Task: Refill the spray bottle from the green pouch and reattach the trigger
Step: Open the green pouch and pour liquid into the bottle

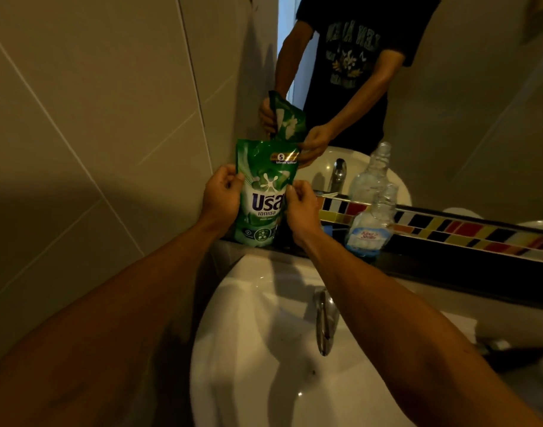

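Both hands are pinched on the green pouch (265, 192), left hand (221, 195) and right hand (301, 208) gripping opposite side edges. It stands upright between them on the ledge. The open spray bottle (371, 224) sits just right of the right hand, so that's the nearer one.

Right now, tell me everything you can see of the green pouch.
The green pouch is a glossy, flexible plastic refill bag with white and purple lettering, a white splash logo and a gold band near its top. It is upright against the tiled corner, its base at the dark ledge behind the sink. The left hand and right hand pinch its two side edges. Its top looks crumpled; whether it is opened cannot be told.
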A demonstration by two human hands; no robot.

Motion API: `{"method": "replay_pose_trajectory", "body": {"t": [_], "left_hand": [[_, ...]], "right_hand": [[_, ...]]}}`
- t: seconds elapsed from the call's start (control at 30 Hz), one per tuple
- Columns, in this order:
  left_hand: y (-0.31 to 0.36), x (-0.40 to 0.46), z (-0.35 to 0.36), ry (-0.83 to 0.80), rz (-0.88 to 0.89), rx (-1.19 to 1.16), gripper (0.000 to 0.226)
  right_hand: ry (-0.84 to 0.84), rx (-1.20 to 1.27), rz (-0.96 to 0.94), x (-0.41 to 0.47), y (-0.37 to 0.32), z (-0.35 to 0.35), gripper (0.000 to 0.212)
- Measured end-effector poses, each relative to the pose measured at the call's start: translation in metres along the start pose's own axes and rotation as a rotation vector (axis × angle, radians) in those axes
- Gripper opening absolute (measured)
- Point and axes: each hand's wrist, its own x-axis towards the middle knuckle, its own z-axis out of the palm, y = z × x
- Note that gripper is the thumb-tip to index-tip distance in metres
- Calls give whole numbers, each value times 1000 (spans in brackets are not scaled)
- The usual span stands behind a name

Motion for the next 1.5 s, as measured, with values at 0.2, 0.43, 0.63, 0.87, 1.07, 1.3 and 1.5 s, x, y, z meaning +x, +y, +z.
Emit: {"method": "replay_pose_trajectory", "body": {"t": [0.2,0.43,0.63,0.87,1.07,1.3,1.5], "left_hand": [[53,-26,35,-158,-41,-54,11],[100,-43,81,-271,-13,-41,11],[119,-42,110,-303,-17,61,7],[123,-40,122,-274,26,165,15],[125,-35,123,-264,56,210,10],[130,-32,126,-319,89,267,20],[133,-24,132,-322,87,283,21]], "right_hand": [[-10,128,120,-48,-20,-55,20],[-80,183,53,-97,-17,-100,74],[-38,186,-65,-109,-19,-116,97],[0,218,-78,-118,-17,-116,101],[8,204,-54,-120,-18,-106,100],[-14,249,-23,-119,-20,-99,91],[-18,263,29,-118,-25,-96,98]]}}
